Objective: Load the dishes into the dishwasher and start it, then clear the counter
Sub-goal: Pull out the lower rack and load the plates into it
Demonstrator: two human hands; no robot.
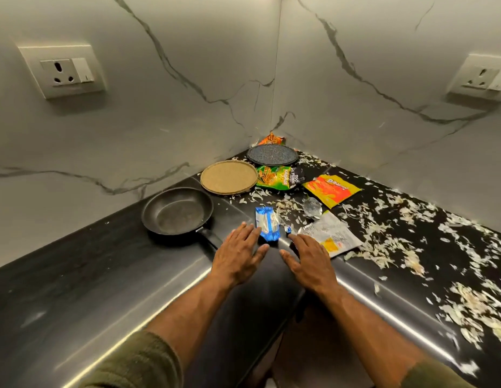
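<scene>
Left hand [238,254], right hand [309,260] flat near counter [75,275] edge.

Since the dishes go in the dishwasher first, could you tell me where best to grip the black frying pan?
Probably by its handle, which points toward the left hand, from the counter's front edge. The frying pan sits upright with a sloped, wide rim, harder to grip.

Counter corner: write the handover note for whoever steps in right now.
Left hand and right hand: both open, flat over the counter edge, holding nothing.
Frying pan, tan plate and dark plate sit on the counter, not yet loaded.
Blue wrapper lies between the fingertips; other wrappers and peel scraps cover the right side.
Dishwasher not in view.
Left: load dishes, start the machine, clear the litter.
</scene>
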